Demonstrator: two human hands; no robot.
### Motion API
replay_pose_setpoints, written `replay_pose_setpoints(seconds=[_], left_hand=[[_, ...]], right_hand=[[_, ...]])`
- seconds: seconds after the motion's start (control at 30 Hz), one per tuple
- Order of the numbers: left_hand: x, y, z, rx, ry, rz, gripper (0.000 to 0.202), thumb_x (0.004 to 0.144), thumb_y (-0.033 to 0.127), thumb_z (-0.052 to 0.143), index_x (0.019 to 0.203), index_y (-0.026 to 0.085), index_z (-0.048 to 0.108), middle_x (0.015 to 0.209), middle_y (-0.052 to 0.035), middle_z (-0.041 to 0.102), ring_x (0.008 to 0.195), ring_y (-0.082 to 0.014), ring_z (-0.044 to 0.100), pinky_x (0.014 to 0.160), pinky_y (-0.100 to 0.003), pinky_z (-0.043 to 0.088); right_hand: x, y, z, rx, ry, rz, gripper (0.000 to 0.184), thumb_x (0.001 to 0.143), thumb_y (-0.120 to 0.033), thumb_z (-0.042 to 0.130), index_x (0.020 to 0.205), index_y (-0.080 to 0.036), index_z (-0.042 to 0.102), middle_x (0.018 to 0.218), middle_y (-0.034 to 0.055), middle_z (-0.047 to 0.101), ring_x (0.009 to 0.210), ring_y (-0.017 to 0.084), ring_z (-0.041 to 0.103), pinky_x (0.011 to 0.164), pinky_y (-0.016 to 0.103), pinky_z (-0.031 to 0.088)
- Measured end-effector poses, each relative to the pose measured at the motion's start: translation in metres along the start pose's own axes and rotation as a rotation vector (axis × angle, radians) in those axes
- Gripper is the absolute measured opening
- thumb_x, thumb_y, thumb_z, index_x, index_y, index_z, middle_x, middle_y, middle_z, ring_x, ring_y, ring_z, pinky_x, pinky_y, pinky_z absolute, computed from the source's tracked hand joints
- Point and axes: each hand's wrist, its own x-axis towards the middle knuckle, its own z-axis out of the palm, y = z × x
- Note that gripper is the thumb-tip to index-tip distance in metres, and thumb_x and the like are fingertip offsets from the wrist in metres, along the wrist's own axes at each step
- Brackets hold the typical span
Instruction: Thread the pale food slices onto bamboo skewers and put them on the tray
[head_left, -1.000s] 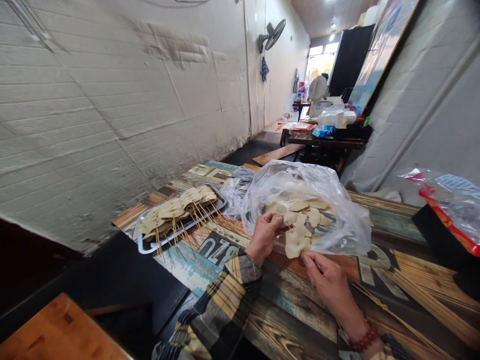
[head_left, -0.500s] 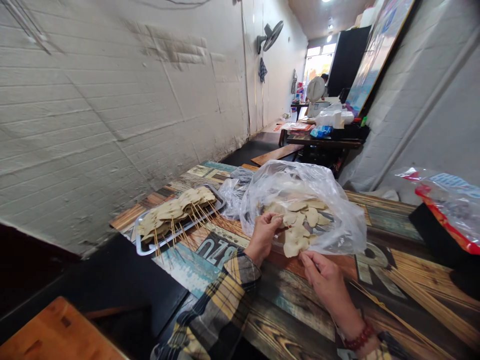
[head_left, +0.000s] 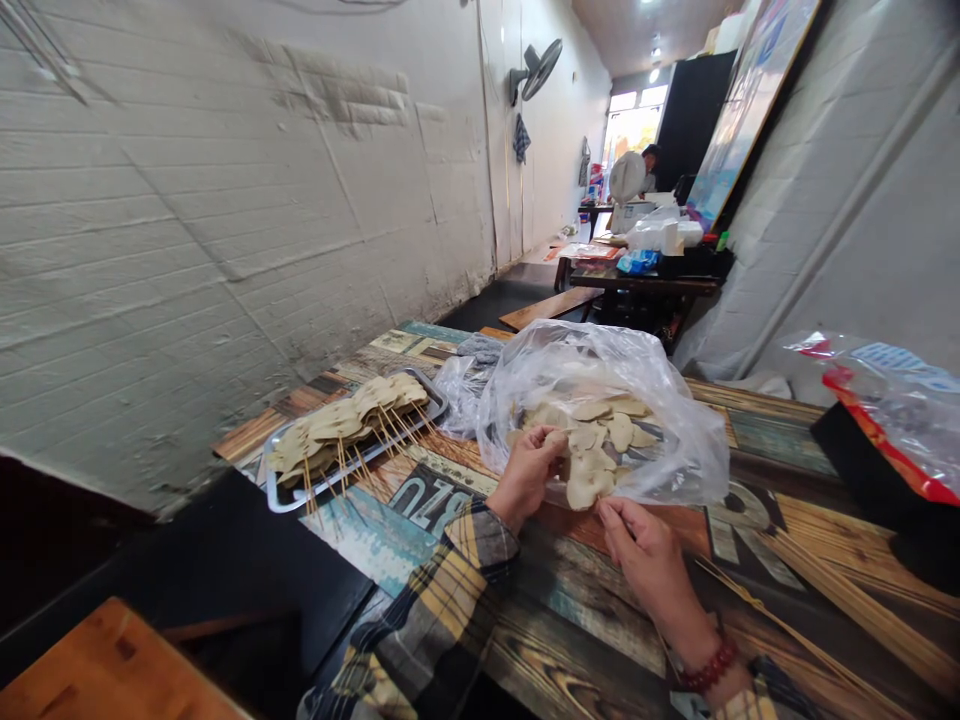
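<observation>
My left hand (head_left: 529, 472) is curled at the mouth of a clear plastic bag (head_left: 600, 400) and pinches a pale flat food slice (head_left: 556, 440). More tan slices (head_left: 600, 440) lie piled inside the bag. My right hand (head_left: 643, 548) rests on the table just below the pile, its fingers pinched together at the lowest slice; a thin bamboo skewer seems to run from it, though I cannot make it out clearly. A metal tray (head_left: 285, 497) to the left carries several skewered slices (head_left: 352, 418).
Loose bamboo skewers (head_left: 862, 600) lie in a heap at the right. A black box with a red-printed plastic bag (head_left: 892, 410) stands at the far right. White brick wall at left; a dark bench and wooden stool (head_left: 112, 670) below. A person sits far back by a cluttered table (head_left: 645, 275).
My left hand has closed a little more on the slice at the bag's mouth, and my right hand has edged up toward the pile. The view has shifted slightly.
</observation>
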Motion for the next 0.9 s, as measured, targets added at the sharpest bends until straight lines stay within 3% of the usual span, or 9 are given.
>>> replay_pose_setpoints(seconds=[0.2,0.47,0.63,0.9], left_hand=[[0.0004,0.0042,0.0007,-0.096,-0.065,-0.123,0.043,0.051,0.042,0.088,0.072,0.014,0.063,0.059,0.0045,0.054,0.046,-0.0044,0.043,0.049,-0.019,0.038],[-0.0024,0.0085,-0.001,-0.182,-0.128,-0.184,0.04,0.057,0.041,0.087,0.082,0.015,0.07,0.079,-0.0063,0.071,0.069,-0.0168,0.065,0.065,-0.027,0.051],[-0.0022,0.004,-0.0021,-0.17,-0.2,-0.227,0.04,0.059,0.04,0.086,0.084,0.013,0.072,0.08,-0.008,0.073,0.067,-0.0174,0.066,0.066,-0.028,0.053],[-0.0035,0.0045,0.0029,-0.165,-0.146,-0.136,0.038,0.058,0.039,0.086,0.082,0.014,0.07,0.073,-0.0062,0.072,0.066,-0.0164,0.067,0.066,-0.026,0.052]], right_hand=[[0.0015,0.004,-0.0032,-0.107,0.07,-0.057,0.051,0.093,-0.055,0.038,0.079,-0.016,0.068,0.052,0.0007,0.058,0.049,0.016,0.053,0.051,0.026,0.039],[0.001,0.0084,-0.0038,-0.24,0.137,-0.187,0.047,0.095,-0.049,0.039,0.082,-0.018,0.071,0.067,0.0045,0.07,0.059,0.017,0.063,0.06,0.025,0.045],[0.0004,0.0089,-0.0016,-0.24,0.084,-0.203,0.043,0.096,-0.046,0.04,0.086,-0.019,0.072,0.074,0.0044,0.074,0.063,0.018,0.066,0.061,0.026,0.047],[0.002,0.0011,-0.0041,-0.107,-0.017,-0.117,0.038,0.093,-0.044,0.045,0.091,-0.019,0.073,0.077,0.0042,0.073,0.069,0.019,0.067,0.065,0.027,0.048]])
